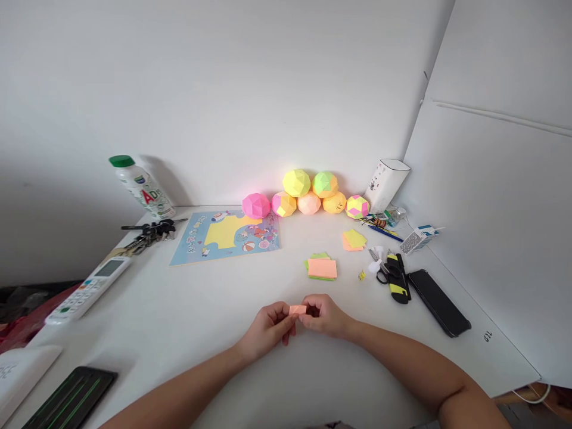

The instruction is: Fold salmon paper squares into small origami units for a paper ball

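Note:
Between my two hands is a small piece of folded orange-pink paper [297, 310], raised over the near part of the white table. My left hand [269, 329] pinches its left end with thumb and fingers. At the right end, my right hand [325, 317] grips it the same way; its inner fingertips are partly hidden. Just beyond the hands lies a stack of sticky notes [322, 269], orange-pink on top with green beneath. Farther right is a smaller pile of yellow and orange notes [356, 239]. Several faceted paper balls [308, 203] in bright colours are stacked along the wall.
A blue picture board [183, 253], keys [152, 233], a bottle [143, 189] and a white remote [92, 290] occupy the left. On the right are a utility knife [397, 286], scissors [382, 276], a black phone [439, 301], a small box [415, 239] and a tall white box [386, 185].

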A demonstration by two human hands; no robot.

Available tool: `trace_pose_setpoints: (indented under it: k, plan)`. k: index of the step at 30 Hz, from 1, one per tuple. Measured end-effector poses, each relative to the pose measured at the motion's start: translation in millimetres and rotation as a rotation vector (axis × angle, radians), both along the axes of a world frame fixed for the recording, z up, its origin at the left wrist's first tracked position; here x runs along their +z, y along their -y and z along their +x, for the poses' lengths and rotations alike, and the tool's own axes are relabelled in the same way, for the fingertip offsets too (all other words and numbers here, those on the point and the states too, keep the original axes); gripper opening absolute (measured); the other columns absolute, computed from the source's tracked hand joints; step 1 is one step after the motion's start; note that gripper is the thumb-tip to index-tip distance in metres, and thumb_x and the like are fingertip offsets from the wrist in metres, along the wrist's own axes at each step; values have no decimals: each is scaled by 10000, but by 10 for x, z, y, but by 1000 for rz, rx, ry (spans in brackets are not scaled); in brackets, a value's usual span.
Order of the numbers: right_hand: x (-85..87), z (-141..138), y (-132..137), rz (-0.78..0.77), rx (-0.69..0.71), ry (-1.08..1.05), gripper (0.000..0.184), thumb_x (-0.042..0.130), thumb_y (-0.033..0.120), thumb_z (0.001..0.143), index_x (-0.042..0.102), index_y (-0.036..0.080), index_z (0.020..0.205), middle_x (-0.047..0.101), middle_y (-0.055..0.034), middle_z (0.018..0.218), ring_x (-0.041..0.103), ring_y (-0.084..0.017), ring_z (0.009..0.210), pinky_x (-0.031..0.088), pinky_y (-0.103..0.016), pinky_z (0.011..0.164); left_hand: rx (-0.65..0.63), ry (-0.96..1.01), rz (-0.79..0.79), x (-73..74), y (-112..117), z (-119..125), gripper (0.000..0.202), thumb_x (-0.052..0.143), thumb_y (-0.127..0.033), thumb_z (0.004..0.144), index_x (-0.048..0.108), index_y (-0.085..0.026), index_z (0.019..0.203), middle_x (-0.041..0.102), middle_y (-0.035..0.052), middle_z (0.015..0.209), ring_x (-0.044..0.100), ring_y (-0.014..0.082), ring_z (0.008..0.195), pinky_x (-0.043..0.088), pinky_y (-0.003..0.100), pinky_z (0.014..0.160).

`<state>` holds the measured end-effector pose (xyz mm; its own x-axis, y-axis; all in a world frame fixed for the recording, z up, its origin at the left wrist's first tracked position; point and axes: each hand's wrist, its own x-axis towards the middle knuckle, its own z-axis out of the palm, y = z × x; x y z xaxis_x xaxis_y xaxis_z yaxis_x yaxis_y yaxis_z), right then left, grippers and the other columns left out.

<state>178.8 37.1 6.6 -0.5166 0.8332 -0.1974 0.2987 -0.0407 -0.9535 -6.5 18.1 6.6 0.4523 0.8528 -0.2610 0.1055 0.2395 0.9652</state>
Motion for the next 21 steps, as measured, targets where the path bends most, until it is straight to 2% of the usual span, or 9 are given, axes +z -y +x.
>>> trace_pose_setpoints:
  k: [9,15,21]
  plan:
    - [57,0,-4,-4,-35,-33,184,548,216,712,408,163,604,353,52,569,302,-69,515,249,-197,448,24,2,-11,29,26,-10,331,528,-463,811,437,-177,672,573,-20,594,489,84,466,284,192,423]
    - [-1,-20,16,39,-24,-4,127,520,157,690,421,163,610,380,49,573,321,-68,506,254,-192,435,9,-20,1,8,32,3,234,540,-380,804,498,-166,721,578,-18,644,500,89,517,323,198,460]
    - [-43,-26,26,123,-21,19,107,526,130,668,444,158,604,418,41,583,355,-74,516,285,-198,451,-16,-32,38,10,26,17,167,529,-305,797,508,-164,710,562,-25,584,485,95,509,339,215,488]
